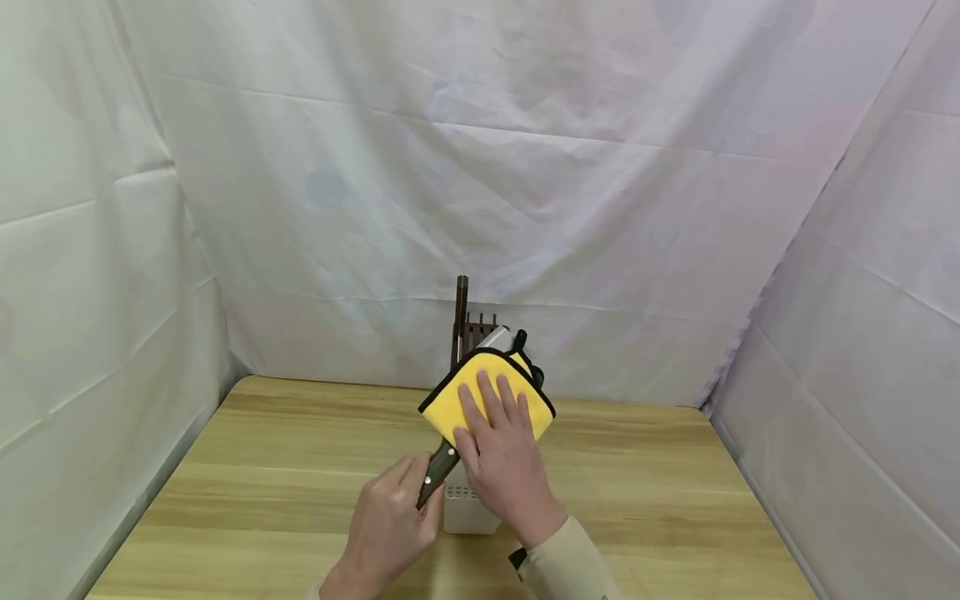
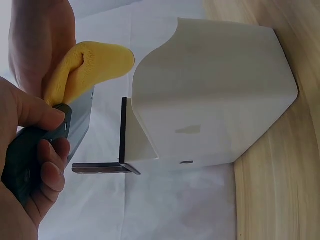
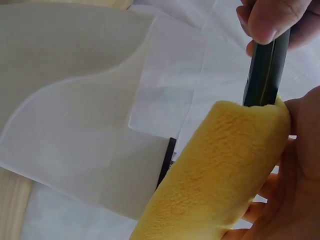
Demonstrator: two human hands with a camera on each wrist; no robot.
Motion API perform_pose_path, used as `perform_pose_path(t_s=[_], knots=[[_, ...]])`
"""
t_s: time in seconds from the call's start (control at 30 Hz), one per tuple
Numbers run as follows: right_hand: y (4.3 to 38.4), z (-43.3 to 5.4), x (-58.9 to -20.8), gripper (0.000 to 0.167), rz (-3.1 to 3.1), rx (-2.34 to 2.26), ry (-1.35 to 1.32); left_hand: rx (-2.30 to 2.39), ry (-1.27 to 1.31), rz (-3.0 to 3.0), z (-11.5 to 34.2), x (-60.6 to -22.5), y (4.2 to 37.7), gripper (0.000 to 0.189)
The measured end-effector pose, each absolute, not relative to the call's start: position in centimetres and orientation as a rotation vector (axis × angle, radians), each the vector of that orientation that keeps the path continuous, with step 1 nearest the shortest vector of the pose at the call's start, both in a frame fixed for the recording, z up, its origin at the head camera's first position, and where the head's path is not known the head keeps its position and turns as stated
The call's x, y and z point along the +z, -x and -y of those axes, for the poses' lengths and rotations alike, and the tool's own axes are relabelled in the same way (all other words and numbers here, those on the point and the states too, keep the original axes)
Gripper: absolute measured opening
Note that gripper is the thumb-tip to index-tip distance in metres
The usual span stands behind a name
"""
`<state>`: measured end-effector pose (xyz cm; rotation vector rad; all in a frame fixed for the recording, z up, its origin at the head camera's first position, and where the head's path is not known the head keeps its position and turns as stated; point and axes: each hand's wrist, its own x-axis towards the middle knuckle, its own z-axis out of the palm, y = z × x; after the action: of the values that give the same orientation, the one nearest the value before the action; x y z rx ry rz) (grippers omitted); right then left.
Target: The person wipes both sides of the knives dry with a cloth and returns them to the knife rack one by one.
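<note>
My left hand grips the dark, riveted handle of a knife, which slants up to the right in the head view. A folded yellow cloth with black edging covers most of the blade; the blade's grey end shows past its upper edge. Flat on top of the cloth lies my right hand, fingers spread and straight. In the right wrist view the cloth wraps round the blade close to the handle. Below the knife is a white knife holder, partly hidden in the head view.
The holder stands on a wood-grain table. Dark brown upright parts rise behind the knife at the holder's back. White cloth walls enclose the table at the back and both sides.
</note>
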<state>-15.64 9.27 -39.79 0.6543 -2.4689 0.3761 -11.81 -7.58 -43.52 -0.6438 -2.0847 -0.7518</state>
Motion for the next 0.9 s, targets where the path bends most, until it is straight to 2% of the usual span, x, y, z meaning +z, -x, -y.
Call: perform_pose_path(t_s=[0.47, 0.73, 0.9], knots=[[14.4, -8.2, -40.5, 0.042, 2.314, 0.342, -0.763, -0.701, 0.636, 2.085, 8.0, -43.5, 12.3, 0.022], [14.5, -8.0, -40.6, 0.05, 2.25, 0.345, -0.757, -0.687, 0.65, 2.058, 8.0, -43.4, 12.4, 0.023], [15.1, -8.5, -40.4, 0.047, 2.298, 0.363, -0.726, -0.689, 0.659, 2.067, 7.9, -43.4, 12.2, 0.024]])
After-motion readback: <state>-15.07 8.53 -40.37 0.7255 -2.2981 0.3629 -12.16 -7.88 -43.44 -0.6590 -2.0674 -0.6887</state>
